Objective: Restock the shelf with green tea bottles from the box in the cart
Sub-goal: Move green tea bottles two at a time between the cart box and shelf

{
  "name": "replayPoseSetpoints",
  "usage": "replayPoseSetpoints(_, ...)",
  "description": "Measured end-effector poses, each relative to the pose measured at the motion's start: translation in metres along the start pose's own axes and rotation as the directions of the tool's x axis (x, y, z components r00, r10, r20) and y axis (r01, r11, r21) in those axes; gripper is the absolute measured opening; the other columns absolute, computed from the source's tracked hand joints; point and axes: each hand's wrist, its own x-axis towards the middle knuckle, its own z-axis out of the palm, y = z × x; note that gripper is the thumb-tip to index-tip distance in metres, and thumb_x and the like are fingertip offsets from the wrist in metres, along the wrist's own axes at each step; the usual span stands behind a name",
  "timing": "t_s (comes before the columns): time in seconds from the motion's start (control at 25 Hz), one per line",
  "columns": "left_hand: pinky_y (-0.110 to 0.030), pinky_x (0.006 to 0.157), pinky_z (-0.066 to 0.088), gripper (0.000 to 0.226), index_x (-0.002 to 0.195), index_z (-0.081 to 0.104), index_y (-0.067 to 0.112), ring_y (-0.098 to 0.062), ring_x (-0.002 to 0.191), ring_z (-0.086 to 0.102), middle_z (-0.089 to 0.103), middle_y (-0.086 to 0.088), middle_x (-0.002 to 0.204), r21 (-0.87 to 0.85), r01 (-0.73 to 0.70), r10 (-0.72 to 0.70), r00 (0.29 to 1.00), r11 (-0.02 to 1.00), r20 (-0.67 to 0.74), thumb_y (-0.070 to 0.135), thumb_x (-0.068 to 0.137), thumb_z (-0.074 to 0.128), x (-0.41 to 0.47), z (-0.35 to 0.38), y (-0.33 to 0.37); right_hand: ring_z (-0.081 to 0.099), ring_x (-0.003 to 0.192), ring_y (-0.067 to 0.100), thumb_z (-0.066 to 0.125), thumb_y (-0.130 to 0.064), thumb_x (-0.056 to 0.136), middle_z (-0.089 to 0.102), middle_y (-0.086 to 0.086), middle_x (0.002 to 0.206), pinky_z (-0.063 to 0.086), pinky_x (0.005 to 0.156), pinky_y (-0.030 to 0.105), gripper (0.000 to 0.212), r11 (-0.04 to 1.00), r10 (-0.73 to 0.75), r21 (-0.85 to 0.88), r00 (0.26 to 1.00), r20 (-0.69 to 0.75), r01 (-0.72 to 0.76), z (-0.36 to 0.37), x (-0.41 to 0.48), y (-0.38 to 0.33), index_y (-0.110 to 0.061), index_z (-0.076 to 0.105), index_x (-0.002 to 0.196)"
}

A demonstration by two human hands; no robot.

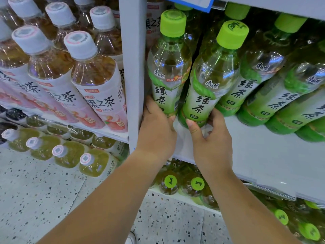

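Note:
Two green tea bottles with lime caps stand at the left end of the white shelf (pixel 255 148). My left hand (pixel 156 131) grips the base of the leftmost bottle (pixel 168 73), which stands against the grey upright. My right hand (pixel 211 140) holds the base of the bottle beside it (pixel 211 81), thumb across the front and fingers round the right side. Both bottles touch the shelf board. More green tea bottles (pixel 260 81) fill the row to the right. The box and the cart are out of view.
A grey shelf upright (pixel 133 67) divides this bay from pink-labelled tea bottles (pixel 98 81) on the left. Lower shelves hold yellow-green bottles (pixel 70 154) and more green-capped bottles (pixel 197 184). Speckled floor (pixel 52 199) lies below. The shelf front right of my hands is bare.

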Motion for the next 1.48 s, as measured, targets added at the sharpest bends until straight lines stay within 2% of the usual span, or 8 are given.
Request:
replayPoseSetpoints(0.16, -0.042, 0.117, 0.033, 0.074, 0.152, 0.025, 0.001, -0.035, 0.141, 0.040, 0.044, -0.021, 0.149, 0.021, -0.020, 0.021, 0.999, 1.000, -0.029, 0.025, 0.096, 0.067, 0.000, 0.000, -0.001, 0.048, 0.105, -0.012, 0.062, -0.063, 0.084, 0.056, -0.034, 0.112, 0.037, 0.079, 0.009, 0.057, 1.000, 0.011, 0.001, 1.000, -0.019, -0.011, 0.000, 0.000, -0.002, -0.045, 0.046, 0.136)
replayPoseSetpoints(0.48, -0.045, 0.112, 0.037, 0.066, 0.146, 0.031, 0.001, -0.035, 0.136, 0.046, 0.048, -0.021, 0.145, -0.046, 0.018, -0.018, 1.000, 0.999, -0.001, 0.024, 0.096, 0.067, -0.003, -0.006, 0.005, 0.049, 0.107, -0.017, 0.062, -0.065, 0.085, 0.056, -0.038, 0.116, 0.036, 0.081, 0.006, 0.058, 0.999, 0.036, -0.023, 0.999, 0.008, -0.036, 0.001, -0.001, -0.004, -0.043, 0.047, 0.137)
replayPoseSetpoints(0.64, -0.047, 0.113, 0.038, 0.065, 0.148, 0.028, 0.003, -0.036, 0.138, 0.044, 0.045, -0.021, 0.149, -0.074, 0.079, -0.070, 0.992, 0.994, 0.108, 0.022, 0.096, 0.062, -0.013, -0.020, 0.014, 0.049, 0.107, -0.024, 0.075, -0.043, 0.088, 0.054, -0.042, 0.114, 0.036, 0.082, -0.003, 0.056, 0.991, 0.115, 0.058, 0.990, 0.083, -0.120, -0.008, 0.004, -0.007, -0.036, 0.051, 0.138)
replayPoseSetpoints(0.8, -0.040, 0.100, 0.047, 0.047, 0.138, 0.042, 0.011, -0.031, 0.121, 0.057, 0.056, -0.005, 0.134, -0.123, 0.116, -0.089, 0.975, 0.986, 0.205, 0.023, 0.097, 0.060, -0.021, -0.037, 0.006, 0.056, 0.113, -0.005, 0.073, -0.031, 0.092, 0.061, -0.012, 0.131, 0.040, 0.094, 0.013, 0.055, 0.957, 0.258, 0.088, 0.947, 0.190, -0.278, -0.019, 0.004, -0.011, -0.024, 0.050, 0.141)
replayPoseSetpoints(0.96, -0.032, 0.101, 0.041, 0.053, 0.149, 0.039, 0.018, -0.022, 0.127, 0.054, 0.055, 0.000, 0.139, -0.243, 0.213, -0.120, 0.930, 0.946, 0.348, 0.037, 0.102, 0.055, -0.034, -0.059, -0.002, 0.063, 0.087, -0.011, 0.070, -0.045, 0.089, 0.067, -0.015, 0.111, 0.045, 0.068, 0.008, 0.043, 0.879, 0.450, 0.083, 0.873, 0.186, -0.470, -0.045, -0.014, -0.020, -0.038, 0.053, 0.128)
replayPoseSetpoints(1.16, -0.023, 0.065, 0.048, 0.048, 0.142, 0.047, 0.028, -0.012, 0.090, 0.067, 0.059, 0.000, 0.134, -0.154, 0.229, -0.119, 0.846, 0.961, 0.519, 0.049, 0.100, 0.054, -0.047, -0.100, -0.008, 0.061, 0.116, 0.019, 0.062, -0.057, 0.091, 0.060, -0.008, 0.126, 0.048, 0.099, 0.040, 0.047, 0.718, 0.645, 0.170, 0.737, 0.203, -0.675, -0.084, -0.059, -0.067, -0.036, 0.054, 0.132)
replayPoseSetpoints(1.32, -0.031, 0.091, 0.039, 0.057, 0.147, 0.045, 0.027, -0.012, 0.119, 0.057, 0.056, 0.010, 0.138, -0.105, 0.162, -0.064, 0.786, 0.981, 0.615, 0.054, 0.098, 0.056, -0.088, -0.150, 0.001, 0.058, 0.116, 0.015, 0.058, -0.062, 0.090, 0.055, -0.007, 0.136, 0.045, 0.092, 0.035, 0.064, 0.667, 0.698, 0.186, 0.692, 0.183, -0.722, -0.122, -0.118, -0.114, -0.031, 0.047, 0.144)
replayPoseSetpoints(1.48, -0.031, 0.096, 0.037, 0.056, 0.149, 0.046, 0.025, -0.010, 0.125, 0.051, 0.054, 0.009, 0.143, -0.144, 0.104, 0.022, 0.732, 0.984, 0.680, 0.050, 0.099, 0.057, -0.136, -0.183, 0.026, 0.054, 0.100, 0.000, 0.055, -0.057, 0.095, 0.051, -0.010, 0.139, 0.041, 0.090, 0.032, 0.065, 0.661, 0.713, 0.169, 0.682, 0.161, -0.731, -0.160, -0.175, -0.144, -0.028, 0.040, 0.151)
